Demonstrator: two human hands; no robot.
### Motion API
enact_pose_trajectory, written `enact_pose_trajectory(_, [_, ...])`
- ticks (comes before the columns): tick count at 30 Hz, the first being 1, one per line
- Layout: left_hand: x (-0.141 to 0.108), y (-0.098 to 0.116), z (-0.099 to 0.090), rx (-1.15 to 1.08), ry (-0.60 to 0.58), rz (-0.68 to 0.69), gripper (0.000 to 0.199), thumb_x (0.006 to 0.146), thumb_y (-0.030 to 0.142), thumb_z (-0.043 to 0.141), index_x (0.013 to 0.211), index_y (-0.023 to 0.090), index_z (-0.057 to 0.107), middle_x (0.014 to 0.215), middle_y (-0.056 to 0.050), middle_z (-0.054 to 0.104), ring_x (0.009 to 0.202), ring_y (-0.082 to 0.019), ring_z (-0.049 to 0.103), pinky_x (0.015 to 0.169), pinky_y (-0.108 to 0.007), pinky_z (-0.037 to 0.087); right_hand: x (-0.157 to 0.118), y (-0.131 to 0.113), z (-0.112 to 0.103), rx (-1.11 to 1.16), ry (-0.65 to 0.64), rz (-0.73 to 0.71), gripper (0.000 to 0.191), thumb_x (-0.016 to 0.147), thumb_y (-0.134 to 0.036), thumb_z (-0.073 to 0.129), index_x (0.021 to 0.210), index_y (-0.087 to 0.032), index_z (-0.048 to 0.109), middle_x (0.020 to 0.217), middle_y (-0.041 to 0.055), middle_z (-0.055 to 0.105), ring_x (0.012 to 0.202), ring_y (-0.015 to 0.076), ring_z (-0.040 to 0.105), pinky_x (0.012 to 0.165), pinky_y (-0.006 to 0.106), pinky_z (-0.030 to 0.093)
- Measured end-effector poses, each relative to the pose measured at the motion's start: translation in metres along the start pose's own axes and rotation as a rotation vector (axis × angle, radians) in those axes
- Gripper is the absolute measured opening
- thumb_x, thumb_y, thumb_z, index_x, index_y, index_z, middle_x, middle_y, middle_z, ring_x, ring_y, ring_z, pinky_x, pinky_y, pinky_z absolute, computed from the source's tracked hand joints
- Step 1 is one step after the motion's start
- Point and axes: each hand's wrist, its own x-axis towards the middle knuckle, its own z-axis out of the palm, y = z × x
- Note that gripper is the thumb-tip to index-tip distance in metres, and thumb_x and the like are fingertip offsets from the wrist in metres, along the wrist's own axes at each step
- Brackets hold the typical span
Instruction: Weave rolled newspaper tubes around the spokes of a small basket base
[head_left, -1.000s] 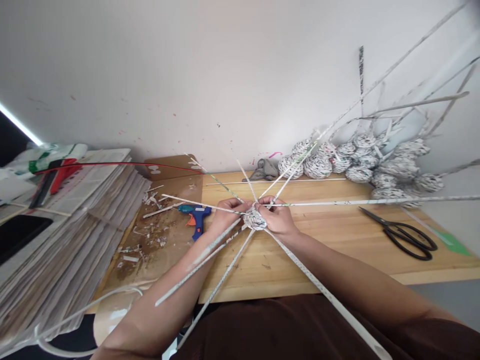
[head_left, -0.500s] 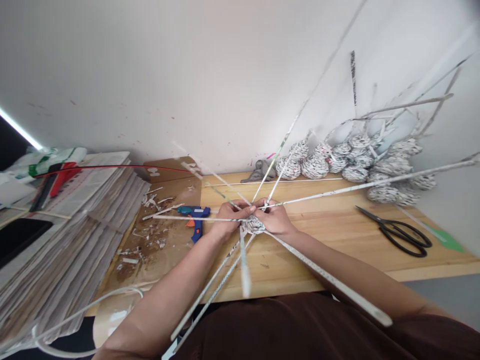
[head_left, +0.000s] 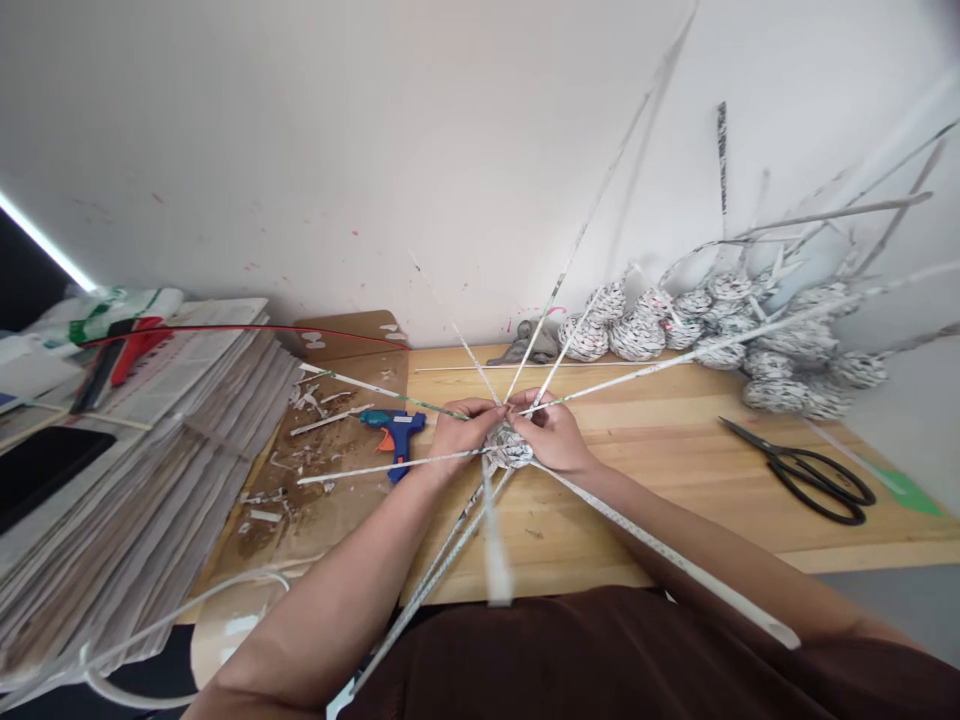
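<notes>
A small woven piece of rolled newspaper (head_left: 511,447) is held between my two hands above the wooden table. Several long paper tubes (head_left: 626,378) stick out from it in all directions. My left hand (head_left: 469,430) grips its left side, thumb and fingers pinched near the top where the tubes cross. On the other side, my right hand (head_left: 553,432) is closed round the upper right edge, its thumb meeting the left thumb at the weave. The fingertips are partly hidden behind the piece.
Finished woven paper shapes (head_left: 636,335) line the wall at right, with black scissors (head_left: 806,470) in front. Left of my hands lies a blue glue gun (head_left: 401,437) on cardboard (head_left: 352,510) with paper scraps. Further left are stacked newspapers (head_left: 187,450) and a phone (head_left: 52,470).
The woven piece has turned slightly in my hands, and the tubes on the left have swung to new angles. Both hands still hold it, and the view has shifted a little.
</notes>
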Motion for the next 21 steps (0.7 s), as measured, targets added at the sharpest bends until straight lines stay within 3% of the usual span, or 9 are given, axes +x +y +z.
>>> enact_pose_trajectory(4, [-0.0023,0.001,0.0007,0.041,-0.063,-0.008,0.025,0.065,0.038,0.077,0.072,0.014,0.077,0.062,-0.003,0.067,0.054,-0.012,0.054,0.051,-0.023,0.039,0.0018,0.0051,0.0008,0.138,-0.02,0.0,0.03,0.068,-0.042,0.075,0.085,-0.019,0.064,0.066,-0.0023,0.06,0.057,0.0132,0.054,0.055,0.027,0.041])
enact_pose_trajectory(7, [-0.0021,-0.0006,0.0027,-0.023,-0.015,-0.038,0.027,0.063,0.04,0.078,0.071,0.014,0.076,0.059,-0.002,0.066,0.049,-0.011,0.051,0.047,-0.023,0.037,0.0031,0.0077,0.0022,0.158,0.038,0.002,0.029,0.069,-0.042,0.075,0.074,-0.02,0.058,0.064,-0.0024,0.059,0.056,0.0124,0.052,0.054,0.027,0.041])
enact_pose_trajectory(10, [-0.0009,-0.0017,0.004,-0.094,0.024,-0.096,0.029,0.06,0.041,0.08,0.07,0.014,0.074,0.052,0.0,0.061,0.041,-0.009,0.045,0.042,-0.023,0.033,0.0036,0.0086,0.003,0.135,0.081,0.017,0.03,0.069,-0.043,0.074,0.075,-0.02,0.056,0.063,-0.0025,0.059,0.056,0.0132,0.052,0.055,0.027,0.042])
enact_pose_trajectory(14, [-0.0002,-0.0009,0.0026,-0.181,-0.011,-0.134,0.032,0.053,0.04,0.085,0.068,0.014,0.073,0.055,-0.001,0.063,0.045,-0.01,0.05,0.044,-0.023,0.035,0.0027,0.0086,0.0024,0.051,0.092,0.006,0.029,0.07,-0.043,0.071,0.076,-0.02,0.055,0.063,-0.0024,0.058,0.057,0.0138,0.053,0.055,0.027,0.043])
enact_pose_trajectory(18, [-0.0021,0.0025,0.0003,-0.136,-0.074,-0.148,0.034,0.049,0.036,0.088,0.069,0.013,0.072,0.059,-0.002,0.065,0.048,-0.011,0.052,0.045,-0.023,0.037,0.0015,0.0078,0.0016,-0.006,0.094,-0.031,0.029,0.071,-0.045,0.07,0.076,-0.021,0.055,0.064,-0.0018,0.059,0.057,0.014,0.054,0.056,0.027,0.043])
enact_pose_trajectory(21, [-0.0024,0.0041,-0.0004,-0.072,-0.025,-0.099,0.033,0.047,0.034,0.088,0.064,0.013,0.07,0.055,-0.001,0.062,0.046,-0.01,0.049,0.045,-0.023,0.035,0.0011,0.0055,0.0002,-0.018,0.052,-0.012,0.033,0.07,-0.05,0.071,0.074,-0.02,0.056,0.062,-0.0012,0.059,0.055,0.0141,0.054,0.053,0.027,0.043])
